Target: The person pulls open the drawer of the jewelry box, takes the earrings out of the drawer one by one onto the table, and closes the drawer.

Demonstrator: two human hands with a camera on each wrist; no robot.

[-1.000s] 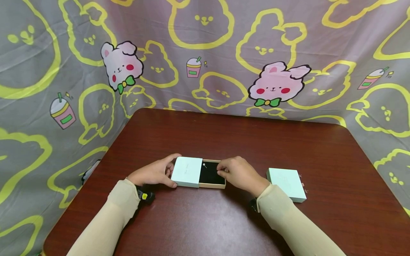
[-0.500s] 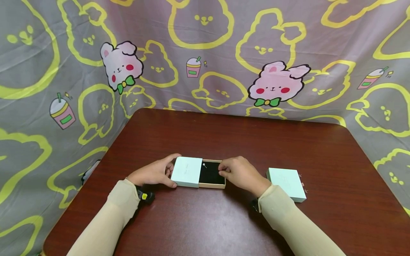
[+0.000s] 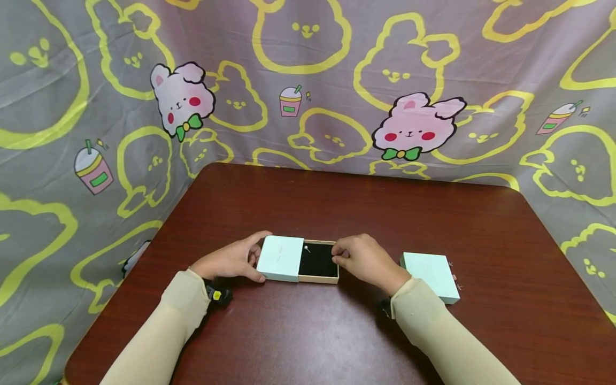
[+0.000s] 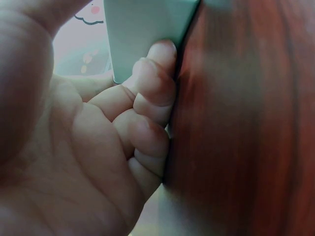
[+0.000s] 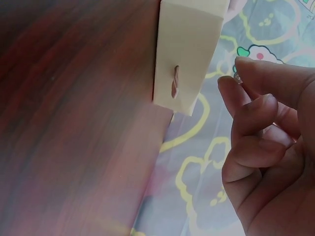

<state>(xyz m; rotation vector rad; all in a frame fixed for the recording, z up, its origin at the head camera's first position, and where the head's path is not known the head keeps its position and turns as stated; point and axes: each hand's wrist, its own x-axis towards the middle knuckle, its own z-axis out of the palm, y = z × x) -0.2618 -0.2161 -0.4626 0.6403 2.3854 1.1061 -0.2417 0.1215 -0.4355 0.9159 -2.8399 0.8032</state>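
Observation:
A mint-green jewelry box (image 3: 282,259) lies on the table with its drawer (image 3: 318,280) slid partly out to the right. My left hand (image 3: 230,260) grips the left end of its sleeve, thumb at the near corner and index finger at the far one. The other left fingers are curled against the box's end in the left wrist view. A pearl-like stud earring (image 3: 307,248) sits on the drawer's black insert (image 3: 317,262). Over the drawer's right end, my right hand (image 3: 362,260) pinches a tiny shiny piece (image 5: 237,77) between thumb and index finger, mostly hidden by the fingertips.
A second mint-green box (image 3: 431,276) with a small ribbon tab lies to the right, close to the right forearm. The brown wooden table (image 3: 337,203) ends at a grey cartoon-print curtain (image 3: 337,80) at the back and sides.
My right hand has moved slightly to the right over the drawer, showing more of the black insert. The left hand and the box have stayed put.

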